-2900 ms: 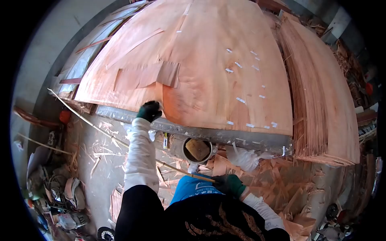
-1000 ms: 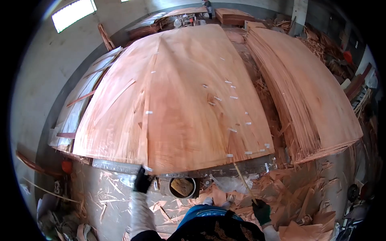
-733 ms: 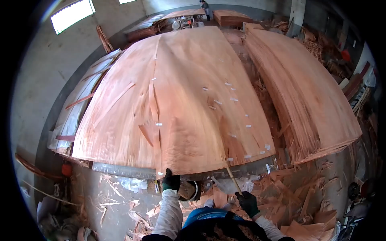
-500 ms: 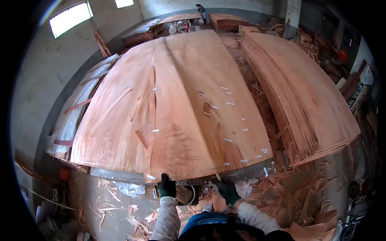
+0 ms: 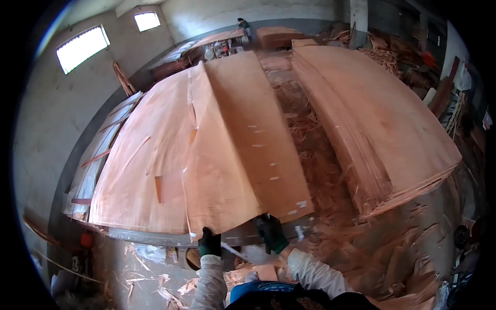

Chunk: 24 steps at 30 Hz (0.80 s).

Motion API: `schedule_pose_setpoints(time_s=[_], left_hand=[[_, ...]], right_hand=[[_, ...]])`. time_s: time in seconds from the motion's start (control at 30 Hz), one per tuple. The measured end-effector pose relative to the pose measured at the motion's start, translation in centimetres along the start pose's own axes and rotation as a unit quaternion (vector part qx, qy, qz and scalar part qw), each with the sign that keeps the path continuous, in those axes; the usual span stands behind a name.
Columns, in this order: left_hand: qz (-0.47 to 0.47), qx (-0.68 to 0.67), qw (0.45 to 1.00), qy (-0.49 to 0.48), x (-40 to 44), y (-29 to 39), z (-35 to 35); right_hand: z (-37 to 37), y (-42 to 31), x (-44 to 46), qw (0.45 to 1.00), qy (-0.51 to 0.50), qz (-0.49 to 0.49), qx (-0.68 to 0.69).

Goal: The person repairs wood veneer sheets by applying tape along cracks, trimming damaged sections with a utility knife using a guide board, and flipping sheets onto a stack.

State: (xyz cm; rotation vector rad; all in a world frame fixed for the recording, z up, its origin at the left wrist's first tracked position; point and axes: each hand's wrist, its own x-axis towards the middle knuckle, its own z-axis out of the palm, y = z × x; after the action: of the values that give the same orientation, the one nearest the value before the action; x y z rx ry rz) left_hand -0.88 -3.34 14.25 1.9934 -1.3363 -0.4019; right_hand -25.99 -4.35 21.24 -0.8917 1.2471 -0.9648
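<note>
A large reddish wood veneer sheet (image 5: pixel 212 170) covers the work surface, its middle raised into a long fold. White tape strips cross its seam and right-hand part. My left hand (image 5: pixel 209 242), in a dark glove, is closed on the sheet's near edge beside the taped seam. My right hand (image 5: pixel 270 232), in a dark glove with a green cuff, grips the same edge farther right, at the foot of the fold. The fingers of both hands are partly hidden. A pale thin strip (image 5: pixel 235 252) shows between my hands; I cannot tell what it is.
A tall veneer stack (image 5: pixel 382 119) stands to the right, across a gap strewn with wood scraps (image 5: pixel 361 248). Plastic-covered boards (image 5: pixel 103 144) lean along the left. At the far end a person (image 5: pixel 244 28) stands by another table. A round container (image 5: pixel 193 257) sits below the near edge.
My right hand has moved left and up onto the veneer edge. The sheet's right part has shifted left and the fold stands higher. The view has turned somewhat to the right.
</note>
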Motion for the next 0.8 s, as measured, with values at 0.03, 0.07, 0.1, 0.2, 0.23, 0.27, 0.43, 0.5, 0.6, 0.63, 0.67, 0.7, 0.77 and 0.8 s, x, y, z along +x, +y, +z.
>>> schedule_pose_setpoints(time_s=[0.03,0.07,0.1,0.2,0.23,0.27,0.43,0.5,0.6,0.63,0.67,0.7,0.77,0.8], left_hand=[[0.031,0.023,0.999,0.018,-0.4,2.4,1.7],[0.059,0.049,0.996,0.033,-1.5,4.6,3.1],[0.051,-0.078,0.995,0.044,-1.2,4.7,6.2],[-0.069,-0.504,0.861,-0.004,-2.5,12.7,10.8],[-0.045,-0.485,0.873,-0.012,-2.8,14.7,12.3],[-0.081,-0.516,0.852,-0.034,-3.3,18.3,13.3],[-0.042,-0.668,0.738,-0.084,-6.2,30.9,21.3],[0.017,-0.548,0.83,-0.099,-8.6,36.1,23.5],[-0.022,-0.679,0.716,-0.158,-11.2,43.0,28.8],[0.043,-0.552,0.82,-0.146,-11.8,44.1,31.4],[0.103,-0.409,0.899,-0.116,-12.5,45.3,34.0],[0.118,-0.373,0.913,-0.114,-14.1,48.7,34.8],[0.005,-0.701,0.688,-0.19,-16.8,55.2,38.3],[-0.061,-0.811,0.546,-0.201,-18.1,58.4,40.1]], right_hand=[[-2.2,-2.0,-0.8,0.998,0.025,-0.058,0.025],[-4.3,-2.3,-0.4,0.985,0.038,-0.154,0.069],[-7.2,-3.9,-0.9,0.982,0.029,-0.179,0.058],[-15.8,-8.2,-2.0,0.976,-0.029,-0.133,0.173],[-18.3,-9.4,-2.2,0.966,-0.052,-0.095,0.235],[-20.9,-10.6,-2.4,0.957,-0.061,-0.096,0.269],[-33.9,-15.8,-4.4,0.918,-0.118,-0.104,0.363],[-39.7,-16.3,-4.3,0.901,-0.163,-0.138,0.378],[-48.9,-17.1,-4.5,0.853,-0.203,-0.109,0.469],[-52.0,-18.0,-5.3,0.882,-0.163,-0.138,0.42],[-55.1,-18.4,-5.7,0.883,-0.151,-0.134,0.423],[-58.3,-18.8,-5.9,0.884,-0.14,-0.13,0.426],[-64.9,-20.3,-7.3,0.891,-0.115,-0.15,0.413],[-68.4,-20.6,-7.9,0.896,-0.089,-0.145,0.411]])
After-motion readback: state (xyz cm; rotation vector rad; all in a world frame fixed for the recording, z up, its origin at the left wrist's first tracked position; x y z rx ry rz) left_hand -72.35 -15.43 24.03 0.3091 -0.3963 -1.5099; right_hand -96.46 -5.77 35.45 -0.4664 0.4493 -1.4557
